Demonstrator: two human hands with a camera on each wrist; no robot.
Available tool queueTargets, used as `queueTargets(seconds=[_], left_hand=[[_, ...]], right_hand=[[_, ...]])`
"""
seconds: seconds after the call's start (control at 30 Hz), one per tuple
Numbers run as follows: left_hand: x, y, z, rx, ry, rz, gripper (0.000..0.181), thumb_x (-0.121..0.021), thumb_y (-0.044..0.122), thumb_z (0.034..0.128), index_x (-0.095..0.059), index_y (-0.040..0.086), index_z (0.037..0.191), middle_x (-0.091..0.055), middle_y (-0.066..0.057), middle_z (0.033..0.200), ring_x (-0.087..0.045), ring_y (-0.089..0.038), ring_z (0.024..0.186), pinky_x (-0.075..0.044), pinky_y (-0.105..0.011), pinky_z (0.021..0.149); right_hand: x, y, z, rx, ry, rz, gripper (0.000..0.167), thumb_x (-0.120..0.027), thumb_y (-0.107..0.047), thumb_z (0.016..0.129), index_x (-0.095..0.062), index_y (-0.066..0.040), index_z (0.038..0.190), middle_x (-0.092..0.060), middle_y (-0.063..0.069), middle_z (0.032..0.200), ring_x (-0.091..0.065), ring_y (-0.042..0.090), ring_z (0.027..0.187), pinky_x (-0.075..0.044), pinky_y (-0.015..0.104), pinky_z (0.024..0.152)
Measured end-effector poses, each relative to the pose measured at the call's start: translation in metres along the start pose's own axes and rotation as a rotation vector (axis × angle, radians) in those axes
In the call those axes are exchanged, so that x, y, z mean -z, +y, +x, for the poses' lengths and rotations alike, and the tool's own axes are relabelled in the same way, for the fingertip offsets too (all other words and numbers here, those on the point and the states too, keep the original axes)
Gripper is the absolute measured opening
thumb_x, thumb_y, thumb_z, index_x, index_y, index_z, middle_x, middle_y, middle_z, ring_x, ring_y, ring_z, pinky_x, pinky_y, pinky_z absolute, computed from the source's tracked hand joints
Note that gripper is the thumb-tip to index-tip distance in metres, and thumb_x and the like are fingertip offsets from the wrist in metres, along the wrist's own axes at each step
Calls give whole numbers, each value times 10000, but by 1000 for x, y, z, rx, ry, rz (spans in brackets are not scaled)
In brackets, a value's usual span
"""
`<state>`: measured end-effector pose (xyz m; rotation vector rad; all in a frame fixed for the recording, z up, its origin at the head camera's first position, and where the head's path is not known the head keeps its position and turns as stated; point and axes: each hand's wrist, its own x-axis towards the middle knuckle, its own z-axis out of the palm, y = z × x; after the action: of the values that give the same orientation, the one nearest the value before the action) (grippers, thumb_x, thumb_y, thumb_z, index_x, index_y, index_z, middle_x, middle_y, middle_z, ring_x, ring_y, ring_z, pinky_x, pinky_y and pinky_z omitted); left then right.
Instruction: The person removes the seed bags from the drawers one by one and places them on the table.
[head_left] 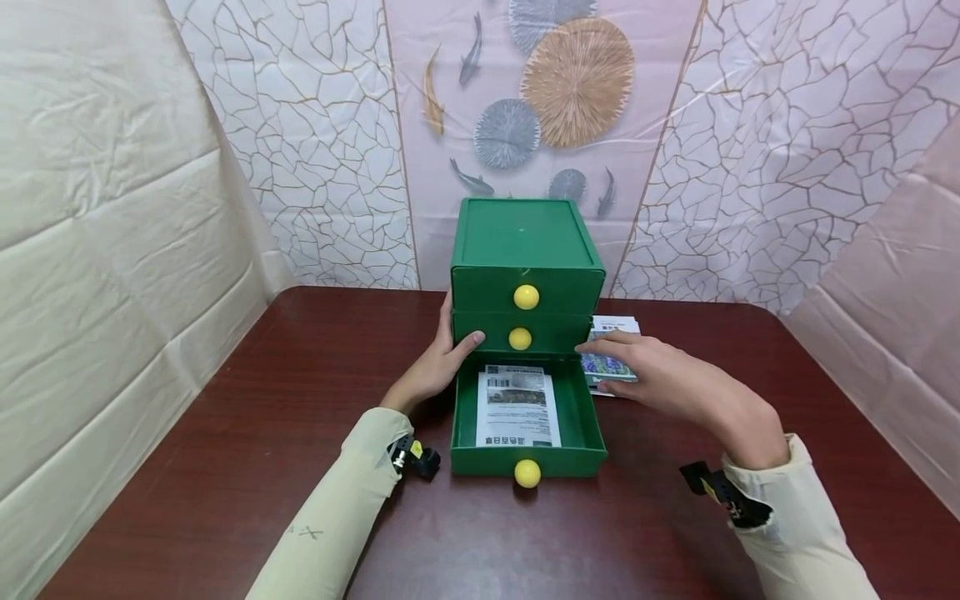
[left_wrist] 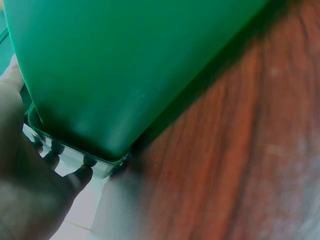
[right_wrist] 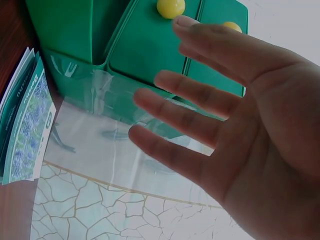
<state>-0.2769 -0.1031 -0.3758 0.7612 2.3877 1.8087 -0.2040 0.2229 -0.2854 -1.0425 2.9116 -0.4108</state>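
Note:
A green drawer cabinet [head_left: 521, 237] with yellow round knobs stands on the table. Its bottom drawer [head_left: 583, 417] is pulled out, the upper two closed. Inside lie white printed packets [head_left: 517, 425] with a barcode and a dark picture. My left hand [head_left: 431, 371] holds the cabinet's left side, thumb on the front of the middle drawer, fingers along the side wall. Beside the cabinet's right front edge hovers my right hand [head_left: 667, 375], fingers extended and holding nothing. Packets with blue flowers [right_wrist: 32, 125] lie by the cabinet's right side, partly hidden by that hand in the head view.
The dark red-brown table [head_left: 352, 333] extends to both sides and in front of the cabinet. A patterned cloth backdrop [head_left: 322, 150] hangs close behind it. Pale cloth walls [head_left: 112, 208] flank the table.

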Motion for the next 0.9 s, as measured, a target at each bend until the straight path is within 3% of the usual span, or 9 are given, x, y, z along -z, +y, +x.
queueTargets(seconds=[0.13,0.2,0.4,0.6,0.9], left_hand=[[1,-2,1,7,-5,3,912,-510,243,1131,226,297,1666,97,-71,1765,-90,-325,1606,-160,-617,1259],[2,-10,4,2,-1,4,919,-516,250,1129,230,296,1665,99,-68,1765,-82,-320,1607,-153,-618,1260],[1,-34,13,-27,23,30,924,-521,306,1127,237,368,1651,109,2,1765,-61,-268,1614,-153,-611,1262],[-1,-35,12,-27,27,55,897,-518,378,1122,217,494,1622,84,59,1760,-106,-249,1604,-195,-607,1252],[0,-34,12,-23,38,68,892,-526,405,1116,209,570,1594,68,128,1756,-79,-172,1611,-185,-568,1268]], right_hand=[[-2,-2,1,76,37,-16,490,-776,-41,950,-653,-72,1424,-637,125,1429,-587,356,1326,-518,545,1043],[-4,-3,2,98,49,-23,493,-786,-17,935,-665,-84,1408,-646,105,1416,-593,336,1319,-522,530,1042],[-12,-6,6,68,25,-8,476,-797,-49,936,-676,-110,1392,-639,97,1419,-593,321,1316,-538,509,1025],[-26,-11,14,120,-25,0,420,-787,-88,955,-688,-71,1363,-655,117,1364,-639,315,1235,-564,476,978],[-39,-18,22,137,-104,30,461,-798,-127,951,-679,-127,1396,-649,78,1353,-646,286,1216,-556,469,987]])
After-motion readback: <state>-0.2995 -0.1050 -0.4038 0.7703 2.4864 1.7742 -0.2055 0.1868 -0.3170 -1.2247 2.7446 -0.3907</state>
